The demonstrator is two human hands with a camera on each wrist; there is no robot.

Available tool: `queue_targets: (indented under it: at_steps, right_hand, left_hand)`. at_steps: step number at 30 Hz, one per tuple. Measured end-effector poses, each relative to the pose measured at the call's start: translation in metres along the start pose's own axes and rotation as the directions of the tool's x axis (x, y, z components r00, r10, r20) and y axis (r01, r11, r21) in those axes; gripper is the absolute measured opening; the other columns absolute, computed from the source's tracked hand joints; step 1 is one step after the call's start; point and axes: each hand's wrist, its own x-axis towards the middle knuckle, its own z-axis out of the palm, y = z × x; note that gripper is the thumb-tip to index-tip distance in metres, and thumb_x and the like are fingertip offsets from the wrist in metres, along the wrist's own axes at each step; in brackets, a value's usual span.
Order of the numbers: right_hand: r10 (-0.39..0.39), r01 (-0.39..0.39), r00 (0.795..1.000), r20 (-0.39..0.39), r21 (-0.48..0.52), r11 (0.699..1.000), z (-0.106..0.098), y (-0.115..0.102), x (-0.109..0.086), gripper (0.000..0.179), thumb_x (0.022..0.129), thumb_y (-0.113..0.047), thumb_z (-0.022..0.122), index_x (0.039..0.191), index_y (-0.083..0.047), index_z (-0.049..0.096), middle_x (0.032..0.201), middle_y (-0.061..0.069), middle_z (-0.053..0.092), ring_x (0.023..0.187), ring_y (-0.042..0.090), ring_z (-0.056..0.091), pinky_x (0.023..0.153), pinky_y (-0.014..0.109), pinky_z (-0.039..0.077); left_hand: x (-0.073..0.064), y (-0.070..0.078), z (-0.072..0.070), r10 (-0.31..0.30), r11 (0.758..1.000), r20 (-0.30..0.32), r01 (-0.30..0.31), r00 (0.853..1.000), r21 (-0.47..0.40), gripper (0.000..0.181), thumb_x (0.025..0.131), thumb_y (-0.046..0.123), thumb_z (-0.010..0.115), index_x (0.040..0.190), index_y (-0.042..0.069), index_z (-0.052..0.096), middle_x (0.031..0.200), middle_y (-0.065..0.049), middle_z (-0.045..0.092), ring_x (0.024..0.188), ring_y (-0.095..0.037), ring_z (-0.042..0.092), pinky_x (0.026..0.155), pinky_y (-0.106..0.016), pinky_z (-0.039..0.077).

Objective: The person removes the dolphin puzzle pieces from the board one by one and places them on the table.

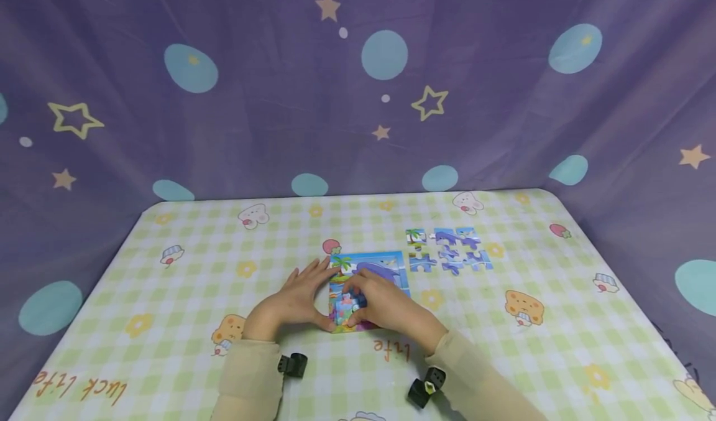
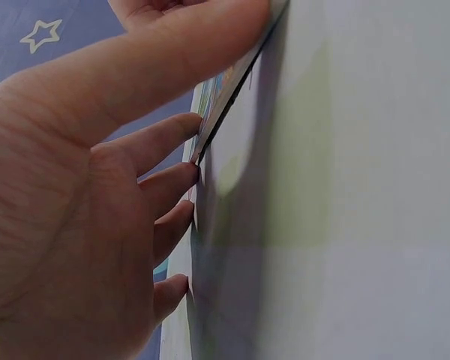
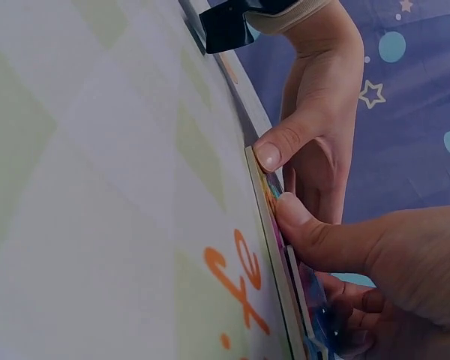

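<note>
A dolphin jigsaw puzzle board (image 1: 405, 277) lies in front of me in the head view. My left hand (image 1: 293, 298) rests along its left side, fingers spread towards the top corner and thumb at the bottom corner. The left wrist view shows those fingertips (image 2: 186, 171) right at the board's edge. Over the lower part of the puzzle, my right hand (image 1: 386, 301) pinches a puzzle piece between curled fingers and thumb. In the right wrist view the right thumb (image 3: 322, 240) presses near the board's edge, beside the left thumb (image 3: 277, 146). The right hand covers part of the picture.
Several loose puzzle pieces (image 1: 422, 263) lie to the right of the board's top corner, some with dolphin parts. A checked, cartoon-printed cloth (image 1: 224, 284) covers the table. Behind the table hangs a purple curtain (image 1: 268, 110) with stars.
</note>
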Motion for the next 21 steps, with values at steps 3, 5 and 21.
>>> queue_targets:
  at_steps: [3,5,21]
  right_hand:
    - [0.005,-0.005,1.000,0.004,0.012,1.000,0.0006,0.0002,-0.0003,0.045,0.075,-0.025,0.087,0.113,-0.012,0.066,0.097,-0.004,0.055,0.087,0.010,0.053,0.080,0.029,0.050]
    - [0.007,-0.007,1.000,0.013,0.009,1.000,0.0006,-0.0002,-0.0002,0.044,0.076,-0.024,0.086,0.114,-0.011,0.066,0.099,-0.003,0.056,0.088,0.011,0.054,0.082,0.029,0.051]
    - [0.006,-0.005,0.995,0.096,-0.011,1.000,-0.0020,-0.0047,-0.0001,0.050,0.082,-0.022,0.081,0.127,-0.008,0.065,0.119,0.006,0.061,0.124,0.028,0.053,0.100,0.039,0.049]
  left_hand:
    - [-0.0004,0.0008,0.0002,0.004,1.000,0.000,-0.004,1.000,-0.002,0.113,0.063,0.038,0.093,0.155,0.010,0.034,0.164,-0.016,0.014,0.150,-0.039,0.007,0.118,-0.062,0.000]
    - [-0.0006,0.0011,0.0005,0.005,1.000,0.001,-0.005,1.000,-0.005,0.113,0.063,0.038,0.093,0.155,0.010,0.034,0.164,-0.016,0.014,0.150,-0.039,0.007,0.118,-0.062,0.000]
    - [-0.0001,-0.0004,0.0017,0.012,1.000,0.002,-0.012,1.000,-0.014,0.111,0.064,0.037,0.092,0.155,0.010,0.034,0.164,-0.017,0.014,0.150,-0.039,0.007,0.118,-0.063,0.000]
